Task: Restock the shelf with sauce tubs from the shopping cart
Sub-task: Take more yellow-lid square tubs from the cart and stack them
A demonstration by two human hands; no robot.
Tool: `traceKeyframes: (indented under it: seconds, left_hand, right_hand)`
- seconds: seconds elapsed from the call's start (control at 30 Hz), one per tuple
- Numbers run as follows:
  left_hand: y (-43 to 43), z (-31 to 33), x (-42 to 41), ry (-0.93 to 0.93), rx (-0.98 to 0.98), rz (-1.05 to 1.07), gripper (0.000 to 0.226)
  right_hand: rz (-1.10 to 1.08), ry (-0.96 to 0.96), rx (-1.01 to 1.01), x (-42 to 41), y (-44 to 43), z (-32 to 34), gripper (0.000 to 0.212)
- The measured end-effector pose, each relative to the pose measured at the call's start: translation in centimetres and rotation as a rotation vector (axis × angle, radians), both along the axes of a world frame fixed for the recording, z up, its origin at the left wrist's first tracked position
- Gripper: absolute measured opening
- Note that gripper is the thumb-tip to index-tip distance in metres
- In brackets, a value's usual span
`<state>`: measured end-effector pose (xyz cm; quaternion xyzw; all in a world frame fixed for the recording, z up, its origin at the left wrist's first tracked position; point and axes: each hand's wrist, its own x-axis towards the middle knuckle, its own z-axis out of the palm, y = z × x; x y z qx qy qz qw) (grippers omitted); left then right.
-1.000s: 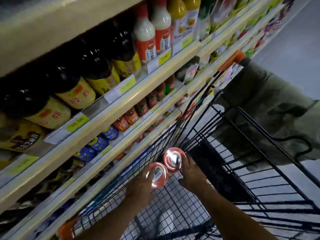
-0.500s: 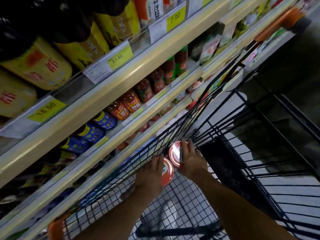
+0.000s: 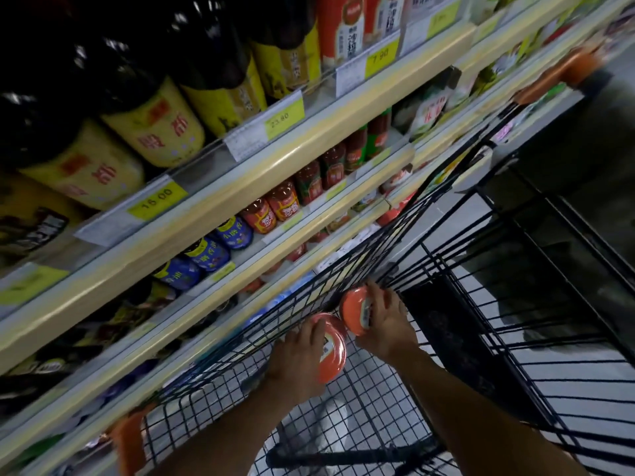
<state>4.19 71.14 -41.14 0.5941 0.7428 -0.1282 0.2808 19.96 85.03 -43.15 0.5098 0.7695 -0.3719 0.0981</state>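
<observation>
Each of my hands holds a round red sauce tub inside the black wire shopping cart. My left hand grips one sauce tub from its left side, the lid tilted toward me. My right hand grips the other sauce tub from the right, just above and right of the first. Both tubs hang close to the cart's left wire wall, next to the cream shelf. The two tubs nearly touch.
Dark bottles with yellow labels fill the upper shelf. Red sauce jars and blue jars line the shelf below. Orange cart corners sit at bottom left and top right. A dark bag lies in the cart.
Both hands have lifted the tubs a little toward the cart's left wall. My view has swung nearer the shelves, and the tubs now show more of their sides.
</observation>
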Motion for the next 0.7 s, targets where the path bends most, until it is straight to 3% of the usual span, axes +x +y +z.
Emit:
traceKeyframes:
  seconds: [0.33,0.7]
  left_hand:
    - [-8.2,8.1,-1.7,-0.153,0.106,0.175,0.129]
    - [-27.0,21.4,-6.3,-0.108,0.396,0.402,0.122]
  right_hand:
    - [-0.032,0.102,0.056,2.4,-5.8,7.8,0.125]
    - [0.224,0.189,0.216,-3.0,-19.7,23.0,0.118]
